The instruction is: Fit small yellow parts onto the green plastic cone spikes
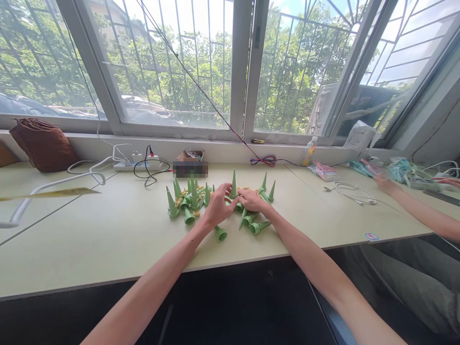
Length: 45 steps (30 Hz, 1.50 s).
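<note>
A green plastic cone spike (pixel 234 184) stands point-up between my hands, its wide base low between the fingers. My left hand (pixel 218 205) curls its fingers and thumb around the base from the left. From the right, my right hand (pixel 251 199) reaches to the same base with fingers pressed together; whatever is at their tips is hidden. Several more green spikes lie or stand about, such as an upright one (pixel 172 203) at the left, a lying one (pixel 220 234) in front and another (pixel 258 227) below my right hand. Small yellow pieces (pixel 196 213) are scattered among them.
Behind the spikes stands a small open box (pixel 190 157). A power strip (pixel 138 165) with cables is at left, beside a brown bag (pixel 43 144). At right are a bottle (pixel 309 151), a coiled white cable (pixel 354 190) and another person's hand (pixel 384 183) near plastic packets.
</note>
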Motion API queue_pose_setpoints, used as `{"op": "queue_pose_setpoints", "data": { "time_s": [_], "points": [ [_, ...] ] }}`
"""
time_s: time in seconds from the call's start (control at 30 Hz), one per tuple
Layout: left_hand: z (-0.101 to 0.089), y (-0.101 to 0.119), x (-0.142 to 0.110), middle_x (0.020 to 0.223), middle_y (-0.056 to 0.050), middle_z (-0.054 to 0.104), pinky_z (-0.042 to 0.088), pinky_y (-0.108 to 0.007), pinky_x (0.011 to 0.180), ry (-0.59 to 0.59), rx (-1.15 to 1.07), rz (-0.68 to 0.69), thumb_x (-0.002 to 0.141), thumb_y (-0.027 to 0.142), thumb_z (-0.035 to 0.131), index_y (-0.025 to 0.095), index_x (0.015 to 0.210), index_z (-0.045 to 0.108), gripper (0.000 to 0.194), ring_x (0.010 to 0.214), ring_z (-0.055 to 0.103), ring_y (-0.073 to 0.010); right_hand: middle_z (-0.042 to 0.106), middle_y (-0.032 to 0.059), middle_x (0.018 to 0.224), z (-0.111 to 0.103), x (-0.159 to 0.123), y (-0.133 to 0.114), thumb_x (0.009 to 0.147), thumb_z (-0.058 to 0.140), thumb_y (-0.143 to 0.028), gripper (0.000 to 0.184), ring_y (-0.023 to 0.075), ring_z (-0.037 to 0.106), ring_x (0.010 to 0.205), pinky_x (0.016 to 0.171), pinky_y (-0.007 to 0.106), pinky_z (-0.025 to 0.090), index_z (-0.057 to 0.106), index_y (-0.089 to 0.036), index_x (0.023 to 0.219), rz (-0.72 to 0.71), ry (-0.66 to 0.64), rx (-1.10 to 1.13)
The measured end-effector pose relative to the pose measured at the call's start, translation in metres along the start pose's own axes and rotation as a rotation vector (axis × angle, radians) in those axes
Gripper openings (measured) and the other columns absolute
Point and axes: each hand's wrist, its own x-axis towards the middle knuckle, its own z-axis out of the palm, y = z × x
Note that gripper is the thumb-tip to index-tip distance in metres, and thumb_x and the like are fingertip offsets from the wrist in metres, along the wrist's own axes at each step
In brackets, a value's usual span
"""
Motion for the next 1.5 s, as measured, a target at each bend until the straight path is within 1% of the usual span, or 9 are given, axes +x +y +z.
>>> {"op": "queue_pose_setpoints", "data": {
  "time_s": [0.17, 0.37, 0.6, 0.8, 0.97, 1.13, 1.2, 1.33, 1.5],
  "points": [
    [0.0, 0.001, 0.0, 0.094, -0.006, 0.059, 0.058, -0.025, 0.06, -0.007, -0.005, -0.003, 0.079, 0.024, 0.063, 0.018, 0.108, 0.05, 0.031, 0.079, 0.059, -0.0138, 0.066, 0.0032, 0.09, -0.002, -0.002, -0.001, 0.086, 0.044, -0.021, 0.015, 0.0201, 0.057, 0.087, 0.087, 0.036, 0.037, 0.058, -0.02, 0.089, -0.021, 0.007, 0.057],
    [-0.001, 0.002, 0.0, 0.092, -0.005, 0.06, 0.059, -0.026, 0.059, -0.002, -0.001, 0.004, 0.079, 0.027, 0.065, 0.018, 0.107, 0.051, 0.032, 0.077, 0.06, -0.0138, 0.067, 0.002, 0.085, 0.001, 0.001, 0.007, 0.083, 0.048, -0.02, 0.015, 0.0176, 0.058, 0.082, 0.083, 0.031, 0.04, 0.062, -0.02, 0.088, -0.109, 0.031, 0.173],
    [-0.001, 0.0, 0.0, 0.092, -0.006, 0.06, 0.059, -0.026, 0.058, -0.003, 0.006, 0.005, 0.079, 0.026, 0.065, 0.018, 0.107, 0.051, 0.032, 0.077, 0.06, -0.014, 0.064, 0.0002, 0.074, 0.005, 0.002, 0.01, 0.08, 0.051, -0.02, 0.012, 0.0147, 0.056, 0.073, 0.074, 0.026, 0.041, 0.063, -0.018, 0.081, -0.123, 0.084, 0.239],
    [0.0, 0.001, 0.0, 0.093, -0.006, 0.06, 0.059, -0.025, 0.059, -0.006, 0.002, -0.008, 0.078, 0.023, 0.064, 0.018, 0.107, 0.051, 0.032, 0.077, 0.06, -0.0135, 0.067, 0.0013, 0.077, 0.001, 0.002, 0.006, 0.08, 0.057, -0.025, 0.01, 0.0156, 0.06, 0.076, 0.077, 0.028, 0.044, 0.065, -0.019, 0.079, -0.118, 0.309, 0.408],
    [0.0, 0.0, 0.0, 0.093, -0.006, 0.06, 0.059, -0.025, 0.059, -0.007, -0.011, -0.013, 0.078, 0.021, 0.064, 0.018, 0.106, 0.051, 0.032, 0.077, 0.059, -0.0135, 0.067, 0.0023, 0.076, -0.005, 0.001, 0.004, 0.083, 0.059, -0.04, 0.022, 0.0153, 0.059, 0.072, 0.073, 0.028, 0.046, 0.066, -0.019, 0.081, -0.141, 0.558, 0.661],
    [0.0, 0.0, 0.0, 0.094, -0.006, 0.059, 0.059, -0.025, 0.06, -0.013, -0.031, -0.024, 0.078, 0.021, 0.064, 0.018, 0.106, 0.051, 0.031, 0.078, 0.059, -0.0135, 0.064, 0.0017, 0.071, -0.008, -0.001, 0.001, 0.079, 0.064, -0.051, 0.034, 0.0112, 0.052, 0.056, 0.06, 0.028, 0.046, 0.069, -0.017, 0.079, -0.123, 0.524, 1.003],
    [0.0, 0.0, 0.0, 0.094, -0.006, 0.059, 0.059, -0.025, 0.06, -0.013, -0.029, -0.026, 0.078, 0.021, 0.064, 0.018, 0.107, 0.051, 0.032, 0.078, 0.059, -0.0134, 0.064, 0.0017, 0.07, -0.009, -0.001, -0.001, 0.076, 0.068, -0.051, 0.034, 0.01, 0.051, 0.052, 0.06, 0.028, 0.047, 0.07, -0.017, 0.079, -0.123, 0.5, 1.094],
    [0.0, 0.001, 0.0, 0.094, -0.006, 0.06, 0.059, -0.025, 0.06, -0.01, -0.025, -0.019, 0.078, 0.021, 0.064, 0.018, 0.107, 0.051, 0.031, 0.078, 0.059, -0.0136, 0.065, 0.0013, 0.063, -0.01, -0.002, -0.002, 0.074, 0.073, -0.047, 0.032, 0.0135, 0.061, 0.06, 0.073, 0.033, 0.053, 0.072, -0.017, 0.084, -0.155, 0.463, 1.212],
    [0.001, 0.001, 0.0, 0.094, -0.005, 0.06, 0.058, -0.024, 0.06, -0.014, -0.031, -0.005, 0.079, 0.022, 0.063, 0.019, 0.106, 0.052, 0.03, 0.077, 0.06, -0.0131, 0.072, 0.0044, 0.077, -0.008, -0.001, -0.001, 0.071, 0.075, -0.047, 0.035, 0.0186, 0.07, 0.078, 0.085, 0.038, 0.054, 0.07, -0.018, 0.091, -0.143, 0.437, 1.233]
  ]
}}
